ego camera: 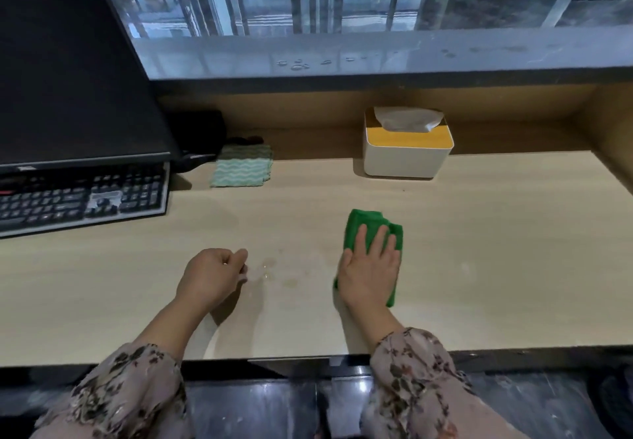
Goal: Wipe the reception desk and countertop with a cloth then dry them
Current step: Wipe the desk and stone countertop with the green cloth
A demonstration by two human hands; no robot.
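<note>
No readable writing: key legends on the black keyboard (78, 198) at far left are too small to read, and a small tag on the lower edge of the black monitor (68, 78) above it is blurred.

Green microfibre cloth (366, 222), bunched and roughly folded, lies flat on the pale wood-grain reception desk (479, 250), right of centre and near the front half. Right hand (371, 267) lies on top of it, palm down, fingers straight and slightly spread, pressing rather than gripping; cloth shows beyond the fingertips and along the hand's outer side.

Left hand (210, 276) rests on the desk to the left, well apart from the cloth, fingers curled into a loose fist, nothing seen in it. Faint wet smear (270, 269) lies on the desk just beside its knuckles, between the two hands. Both arms wear floral-print sleeves (414, 363).

Raised grey stone countertop (376, 54) runs across the back, above the desk, with a cluster of water droplets (298, 64) on it.

White tissue box with yellow wooden lid (407, 154) stands at the back of the desk, tissue sticking out. Folded teal cloth with white wave pattern (243, 168) lies at the back near the monitor.
</note>
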